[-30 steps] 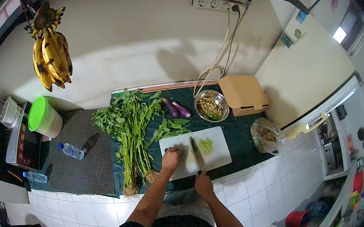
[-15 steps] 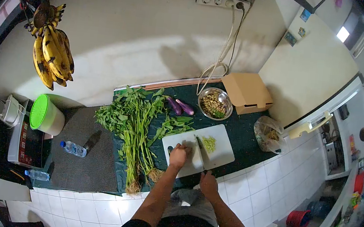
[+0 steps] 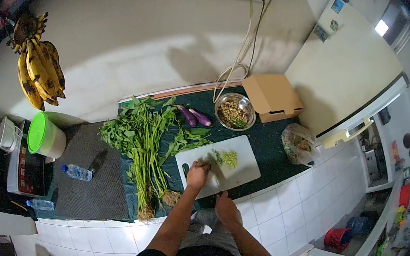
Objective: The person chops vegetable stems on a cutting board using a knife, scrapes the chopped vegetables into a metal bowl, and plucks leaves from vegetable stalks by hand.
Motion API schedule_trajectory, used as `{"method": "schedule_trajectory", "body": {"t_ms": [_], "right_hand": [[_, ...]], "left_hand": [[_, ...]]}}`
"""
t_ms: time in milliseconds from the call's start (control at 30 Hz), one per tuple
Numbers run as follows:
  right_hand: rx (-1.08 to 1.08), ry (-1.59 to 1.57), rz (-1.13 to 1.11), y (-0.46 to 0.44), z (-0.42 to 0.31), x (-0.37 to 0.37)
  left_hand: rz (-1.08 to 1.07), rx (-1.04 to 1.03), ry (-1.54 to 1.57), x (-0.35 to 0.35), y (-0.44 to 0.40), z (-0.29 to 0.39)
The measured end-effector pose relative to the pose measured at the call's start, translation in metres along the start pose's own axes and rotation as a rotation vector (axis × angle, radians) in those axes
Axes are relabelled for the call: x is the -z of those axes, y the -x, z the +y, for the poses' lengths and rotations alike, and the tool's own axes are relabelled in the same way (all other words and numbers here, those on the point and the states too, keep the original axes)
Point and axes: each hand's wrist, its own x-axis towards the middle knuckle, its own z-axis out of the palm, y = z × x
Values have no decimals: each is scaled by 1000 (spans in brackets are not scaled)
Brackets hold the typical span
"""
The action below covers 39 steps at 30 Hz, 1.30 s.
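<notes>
On the white cutting board [image 3: 248, 172], my left hand [image 3: 197, 175] rests near the handle slot, its fingers bent together over something too small to make out. My right hand [image 3: 226, 208], at the board's front edge, is closed on a knife's dark handle. Motion blurs the knife blade [image 3: 214, 173], which points away from me across the board. Beyond it and to its right lies a small heap of chopped green pieces [image 3: 230, 158]. Left of the board, long leafy greens [image 3: 143, 144] with roots spread over the dark green cloth [image 3: 275, 170].
Behind the board are two purple eggplants [image 3: 192, 117], a metal bowl [image 3: 217, 110] of chopped food and a cardboard box [image 3: 272, 98]. A plastic bag [image 3: 300, 145] stands right. Leftward are a bottle [image 3: 77, 172], a green-lidded tub [image 3: 52, 136] and hanging bananas [image 3: 42, 71].
The knife blade has moved closer to my left hand and blurred. Green pieces now spread farther left on the board. The whole view has shifted slightly.
</notes>
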Motion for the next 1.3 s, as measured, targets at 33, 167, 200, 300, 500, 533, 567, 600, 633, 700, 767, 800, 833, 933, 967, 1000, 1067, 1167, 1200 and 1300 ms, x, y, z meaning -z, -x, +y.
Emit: {"method": "schedule_trajectory", "body": {"t_ms": [33,167,200,300,500,533,567,600,633,700,767,800,833,933,967,1000,1067,1167,1200,1300], "right_hand": [[9,-6,26,5,0,-4],[-72,-132,-26,3,-5,-16],[-73,-132,-23,-3,-4,-18],[35,58,-20,-26,-4,-19],[154,39,57,-34,-17,7],[93,-18,-40,-27,-17,9],[31,-74,-134,-22,-18,10],[31,-72,-137,-18,-15,4],[6,-28,-125,-14,-12,-2],[-16,15,-116,-16,-6,-15],[113,63,139,-27,-1,-29],[112,60,143,-29,-3,-24],[123,27,132,-36,-8,-13],[163,-49,15,-36,-24,34],[179,-72,-42,-34,-22,32],[193,-95,-99,-31,-20,31],[143,-47,-89,-24,-6,0],[96,-81,-53,-16,-6,-6],[87,-98,-42,-16,-9,-3],[-22,-217,12,-41,-17,7]], "left_hand": [[4,27,-4,1,1,2],[-13,66,-50,4,1,9],[-12,63,-48,3,0,9],[1,115,-55,-2,2,4],[-31,204,27,-3,-1,0],[-52,218,-11,-2,-2,2],[-71,231,-49,0,-4,3],[-72,234,-47,1,-5,4],[-53,216,-34,1,-5,5],[-33,203,-23,1,-5,5],[-20,221,3,-6,-7,-3],[-20,217,1,-21,-8,-14],[-27,287,35,-42,-9,-29],[-55,327,146,-17,-13,-16],[-80,303,223,-2,-14,-8],[-82,300,220,-2,-15,-8],[-119,255,100,-8,-16,-11],[-43,216,114,-4,-12,-3],[-42,216,111,-5,-9,-3],[-36,126,1,-7,-4,-2]]}}
